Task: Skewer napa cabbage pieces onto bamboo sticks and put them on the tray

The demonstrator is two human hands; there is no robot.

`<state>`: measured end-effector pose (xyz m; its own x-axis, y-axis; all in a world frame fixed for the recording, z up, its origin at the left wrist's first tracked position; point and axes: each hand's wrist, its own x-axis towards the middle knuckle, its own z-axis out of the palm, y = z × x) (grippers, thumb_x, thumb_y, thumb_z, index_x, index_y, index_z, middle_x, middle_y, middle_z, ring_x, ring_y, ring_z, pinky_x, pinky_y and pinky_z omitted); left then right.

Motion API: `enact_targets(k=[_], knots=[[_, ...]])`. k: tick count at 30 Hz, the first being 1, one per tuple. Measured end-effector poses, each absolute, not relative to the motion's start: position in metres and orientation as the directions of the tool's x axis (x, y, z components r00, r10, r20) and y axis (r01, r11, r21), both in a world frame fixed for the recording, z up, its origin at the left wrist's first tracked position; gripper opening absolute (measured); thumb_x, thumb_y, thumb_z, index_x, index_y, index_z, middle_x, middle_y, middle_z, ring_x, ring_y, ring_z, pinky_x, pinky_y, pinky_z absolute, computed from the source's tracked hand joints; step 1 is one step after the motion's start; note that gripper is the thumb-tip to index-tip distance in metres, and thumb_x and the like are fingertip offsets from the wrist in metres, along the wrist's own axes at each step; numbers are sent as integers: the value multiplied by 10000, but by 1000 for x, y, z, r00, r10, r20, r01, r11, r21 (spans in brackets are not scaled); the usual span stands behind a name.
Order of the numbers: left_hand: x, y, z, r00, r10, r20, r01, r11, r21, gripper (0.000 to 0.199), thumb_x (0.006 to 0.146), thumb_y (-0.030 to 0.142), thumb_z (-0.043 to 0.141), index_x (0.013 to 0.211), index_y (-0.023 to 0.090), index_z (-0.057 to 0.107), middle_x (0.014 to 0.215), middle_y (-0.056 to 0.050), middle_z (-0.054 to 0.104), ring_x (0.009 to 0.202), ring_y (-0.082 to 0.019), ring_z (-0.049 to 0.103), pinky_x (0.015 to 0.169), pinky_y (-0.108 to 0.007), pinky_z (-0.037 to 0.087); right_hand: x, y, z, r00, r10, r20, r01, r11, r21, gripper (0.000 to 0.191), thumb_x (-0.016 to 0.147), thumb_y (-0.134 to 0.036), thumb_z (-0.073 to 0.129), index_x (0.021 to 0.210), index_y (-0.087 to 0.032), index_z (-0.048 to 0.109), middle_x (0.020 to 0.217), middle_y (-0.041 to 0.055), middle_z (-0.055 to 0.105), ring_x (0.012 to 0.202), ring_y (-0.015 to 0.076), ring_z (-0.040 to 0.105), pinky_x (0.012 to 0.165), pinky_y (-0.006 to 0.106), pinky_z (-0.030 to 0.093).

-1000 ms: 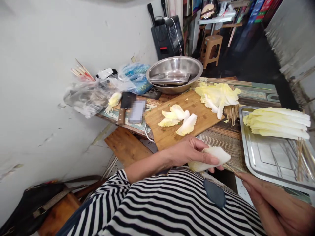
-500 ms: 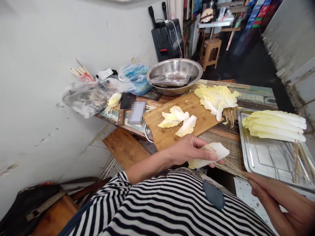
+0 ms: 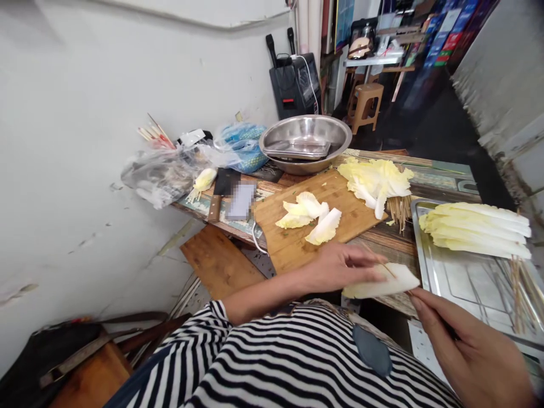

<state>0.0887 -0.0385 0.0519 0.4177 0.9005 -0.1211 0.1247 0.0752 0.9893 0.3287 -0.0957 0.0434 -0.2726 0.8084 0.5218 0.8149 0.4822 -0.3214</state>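
**Thin wooden skewer (image 3: pixel 388 268) now runs deeper into the pale white-and-yellow cabbage leaf (image 3: pixel 402 279)**

At the left of the worktop (image 3: pixel 382 242) lie a wooden-handled cleaver (image 3: pixel 214 208) and, just beside it, a pixelated pale rectangle (image 3: pixel 241 200). Next comes a brown wooden cutting board (image 3: pixel 293 252) with loose yellow-and-white leaf pieces (image 3: pixel 324 226) on it, unchanged over the last second.

In front of the board, the left hand (image 3: pixel 335 269) holds the cabbage leaf between thumb and fingers, above the person's lap. A stretch of skewer shows across the leaf's upper face. To its right, the right hand (image 3: pixel 463 337) has moved in: its fingers, closed narrowly on the skewer's near end, now meet the leaf's white tip, where a bare length of stick showed half a second ago. That suggests the leaf is threaded along most of the stick; where the point ends, I cannot tell.

Farther right, a shiny rectangular metal tray (image 3: pixel 450 280) carries a row of long yellow-and-white leaves (image 3: pixel 476 229), sticks jutting from their white ends, also unchanged.
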Motion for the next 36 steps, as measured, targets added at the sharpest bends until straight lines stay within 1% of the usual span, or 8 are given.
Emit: enact_targets(k=[4, 9, 14, 18, 20, 23, 27, 36], knots=[[78, -9, 45, 90, 992, 93, 615, -129, 778, 331, 878, 350, 741, 1152, 165, 767, 1247, -174, 701, 1262, -344, 550, 1134, -446, 349, 340, -92, 31, -223, 784, 579, 839, 457, -294, 305, 1015, -421, 538, 1022, -207, 756, 894, 73, 833, 649, 232, 785, 590, 262, 634], [91, 30, 21, 34, 999, -38, 923, -17, 385, 380, 860, 256, 739, 1165, 32, 703, 1249, -281, 634, 1264, -395, 520, 1106, -472, 332, 340, -91, 29, -227, 758, 611, 832, 477, -282, 358, 1032, -429, 501, 977, -183, 755, 860, 83, 829, 658, 229, 787, 589, 275, 632], [88, 41, 22, -6, 999, -43, 921, 22, 388, 223, 921, 66, 506, 920, 37, 727, 1017, -245, 691, 1094, -346, 628, 979, -420, 400, 341, -90, 27, -223, 753, 620, 809, 497, -313, 376, 1037, -427, 495, 969, -160, 751, 853, 79, 828, 675, 213, 790, 605, 262, 634], [65, 33, 50, 3, 1000, 19, 902, -11, 432, 256, 952, 140, 504, 778, 109, 689, 850, -150, 684, 936, -278, 649, 876, -357, 431, 343, -88, 26, -186, 771, 609, 807, 474, -354, 372, 1034, -445, 491, 985, -189, 757, 886, 48, 833, 708, 211, 794, 629, 273, 639], [57, 26, 63, 34, 998, 50, 786, -58, 616, 306, 967, 206, 515, 695, 141, 640, 773, -86, 662, 833, -217, 637, 809, -306, 448, 342, -86, 26, -176, 780, 600, 787, 478, -390, 372, 1029, -452, 498, 995, -193, 763, 893, 45, 833, 717, 207, 794, 639, 265, 637], [54, 16, 72, 117, 988, -106, 244, 75, 967, 300, 940, 314, 609, 704, 132, 641, 713, -49, 665, 679, -161, 626, 712, -274, 498, 339, -83, 27, -159, 829, 537, 744, 458, -487, 346, 1005, -464, 526, 1026, -224, 775, 926, 38, 835, 750, 214, 796, 673, 273, 641], [65, 7, 65, 280, 883, -376, -279, 450, 849, 195, 867, 275, 751, 855, 90, 691, 771, -93, 734, 600, -151, 664, 617, -270, 556, 334, -76, 28, -144, 882, 448, 695, 413, -589, 347, 981, -482, 533, 1023, -253, 790, 938, 42, 834, 766, 235, 795, 717, 314, 649], [71, 5, 55, 357, 826, -436, -416, 559, 717, 51, 886, 114, 717, 900, 75, 687, 771, -83, 753, 547, -98, 654, 545, -186, 534, 336, -75, 29, -126, 907, 401, 687, 372, -625, 345, 964, -485, 543, 1024, -264, 802, 940, 49, 833, 773, 248, 793, 716, 333, 647]])
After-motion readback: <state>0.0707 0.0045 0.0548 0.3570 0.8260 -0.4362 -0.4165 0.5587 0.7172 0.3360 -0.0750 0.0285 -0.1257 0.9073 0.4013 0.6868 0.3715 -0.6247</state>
